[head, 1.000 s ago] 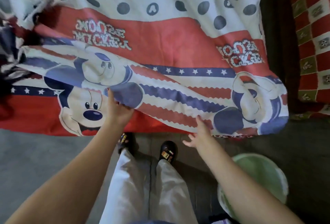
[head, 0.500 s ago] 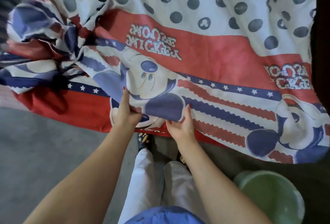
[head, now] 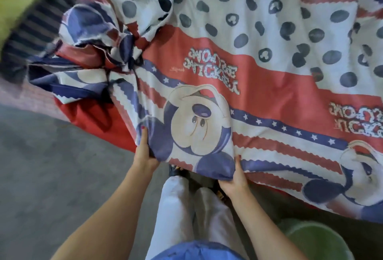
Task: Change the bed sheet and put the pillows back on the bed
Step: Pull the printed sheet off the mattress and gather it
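Observation:
A bed sheet [head: 238, 73] printed with a cartoon mouse, red and blue stripes, stars and dark dots covers the bed in front of me. Its left part is bunched into a crumpled heap [head: 97, 52]. My left hand [head: 144, 152] grips the near edge of the sheet at the left of a mouse face. About a forearm's length to the right, my right hand [head: 235, 179] grips the same edge under a blue ear. No pillows are in view.
A green plastic bucket [head: 319, 243] stands on the grey floor at my lower right. A dark striped mattress edge [head: 33, 30] shows at the upper left. My white-trousered legs [head: 186, 208] stand close against the bed.
My view has swung left along the bed. My right hand went from open to gripping the sheet's edge. Both hands have spread apart along that edge, with the crumpled heap now showing.

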